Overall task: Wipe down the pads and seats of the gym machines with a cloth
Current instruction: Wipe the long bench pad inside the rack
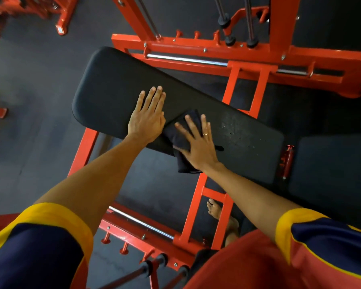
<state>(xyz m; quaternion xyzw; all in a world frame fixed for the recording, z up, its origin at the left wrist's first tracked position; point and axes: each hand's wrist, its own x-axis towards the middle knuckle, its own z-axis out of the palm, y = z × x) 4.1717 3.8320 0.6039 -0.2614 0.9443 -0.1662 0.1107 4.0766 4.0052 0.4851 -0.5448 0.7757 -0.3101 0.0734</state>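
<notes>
Cloth (174, 134) half hidden — right hand (198, 147) covers it.

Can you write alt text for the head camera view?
A person's right hand presses a dark cloth on a long black bench pad, while the left hand rests open on the pad beside it. An orange frame supports the pad.

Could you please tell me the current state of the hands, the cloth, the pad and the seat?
Left hand: open, flat on the bare pad.
Right hand: open, fingers spread, pressing the cloth.
Cloth: bunched on the pad's near edge, partly hanging over it.
Pad: pale specks on it beyond the right hand.
Seat: apart from both hands and the cloth.
</notes>
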